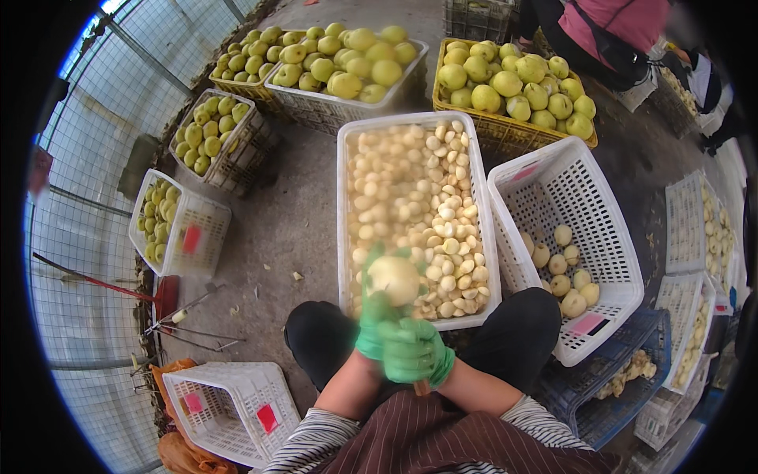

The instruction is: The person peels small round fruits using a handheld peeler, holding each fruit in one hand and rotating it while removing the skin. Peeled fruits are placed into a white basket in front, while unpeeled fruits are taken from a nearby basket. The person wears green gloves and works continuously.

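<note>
My left hand [373, 323], in a green glove, holds a pale peeled pear [393, 281] up over the near end of a white plastic crate. My right hand [414, 349], gloved alike, is closed around a tool; only its brown handle end [421, 387] shows below the fist. The working part of that tool is hidden. Both hands are close together, and the left is partly blurred. The white crate [496, 278] between my knees is filled with many small, rounded, pale fruit pieces [450, 231].
At my right a tilted white basket [616, 237] holds several peeled pears [573, 303]. A blue crate [622, 409] with peelings lies below it. Unpeeled pears fill a yellow crate [503, 127] and several crates along the far left. A person in pink [622, 29] sits at upper right.
</note>
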`<state>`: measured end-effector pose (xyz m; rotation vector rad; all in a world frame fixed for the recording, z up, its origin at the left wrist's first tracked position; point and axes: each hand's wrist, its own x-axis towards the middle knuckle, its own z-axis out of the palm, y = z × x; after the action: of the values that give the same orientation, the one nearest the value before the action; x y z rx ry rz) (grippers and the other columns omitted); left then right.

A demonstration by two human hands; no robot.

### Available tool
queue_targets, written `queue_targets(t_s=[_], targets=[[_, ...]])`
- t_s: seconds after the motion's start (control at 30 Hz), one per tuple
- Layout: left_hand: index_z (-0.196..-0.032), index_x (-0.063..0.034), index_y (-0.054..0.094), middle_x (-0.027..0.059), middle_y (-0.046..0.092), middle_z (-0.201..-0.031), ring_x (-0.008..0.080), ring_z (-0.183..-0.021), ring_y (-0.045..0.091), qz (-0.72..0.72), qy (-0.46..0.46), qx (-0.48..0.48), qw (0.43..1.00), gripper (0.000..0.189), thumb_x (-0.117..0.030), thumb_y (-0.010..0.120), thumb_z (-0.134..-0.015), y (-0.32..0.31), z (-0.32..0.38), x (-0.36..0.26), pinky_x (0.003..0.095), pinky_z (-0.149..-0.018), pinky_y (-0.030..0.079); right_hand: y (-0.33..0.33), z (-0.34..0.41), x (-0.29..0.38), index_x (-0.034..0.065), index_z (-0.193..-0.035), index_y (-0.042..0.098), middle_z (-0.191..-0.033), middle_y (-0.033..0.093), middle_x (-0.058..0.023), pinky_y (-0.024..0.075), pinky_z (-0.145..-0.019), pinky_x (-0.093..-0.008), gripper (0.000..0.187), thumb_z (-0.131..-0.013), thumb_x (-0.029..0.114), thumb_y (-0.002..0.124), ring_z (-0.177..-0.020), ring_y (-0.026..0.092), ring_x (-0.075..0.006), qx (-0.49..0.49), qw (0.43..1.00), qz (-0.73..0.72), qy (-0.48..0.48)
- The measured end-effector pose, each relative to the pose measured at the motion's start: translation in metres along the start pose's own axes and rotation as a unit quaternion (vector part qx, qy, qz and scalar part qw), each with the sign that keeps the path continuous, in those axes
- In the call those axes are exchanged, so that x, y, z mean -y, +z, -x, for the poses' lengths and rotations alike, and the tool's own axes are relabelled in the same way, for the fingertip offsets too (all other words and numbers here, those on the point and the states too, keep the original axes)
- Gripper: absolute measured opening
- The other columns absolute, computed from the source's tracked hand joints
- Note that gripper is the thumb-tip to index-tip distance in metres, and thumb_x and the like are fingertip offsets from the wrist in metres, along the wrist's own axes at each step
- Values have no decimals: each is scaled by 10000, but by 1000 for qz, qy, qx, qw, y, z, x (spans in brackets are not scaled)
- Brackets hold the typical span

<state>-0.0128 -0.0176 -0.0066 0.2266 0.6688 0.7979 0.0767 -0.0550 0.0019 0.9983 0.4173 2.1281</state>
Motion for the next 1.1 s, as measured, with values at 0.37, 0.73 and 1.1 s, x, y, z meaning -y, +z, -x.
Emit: queue_targets(t_s=[0.37, 0.73, 1.1], targets=[[-1439, -114, 431, 153, 523, -1380, 345, -1265, 514, 72, 129, -35, 988, 722, -535, 658, -899, -6, -31, -10, 500, -1057, 460, 65, 24, 31, 41, -899, 569, -527, 471, 19, 362, -352, -251, 220, -999, 236, 565, -354, 413, -119, -484, 668, 562, -58], [-1426, -157, 464, 166, 564, -1270, 375, -1138, 572, 71, 86, -40, 993, 656, -510, 637, -901, 1, -27, -24, 506, -941, 529, 30, 26, 18, 56, -933, 555, -679, 644, -135, 498, -537, -460, 198, -897, 217, 664, -609, 646, -356, -362, -65, 928, -61], [-1400, -29, 473, 146, 572, -1285, 258, -1108, 614, -238, 84, 52, 966, 661, -163, 739, -809, 26, -20, -59, 401, -946, 549, 62, 18, 26, -24, -994, 628, -673, 616, -60, 460, -457, -323, 266, -950, 239, 622, -464, 543, -151, -502, 382, 775, 40]])
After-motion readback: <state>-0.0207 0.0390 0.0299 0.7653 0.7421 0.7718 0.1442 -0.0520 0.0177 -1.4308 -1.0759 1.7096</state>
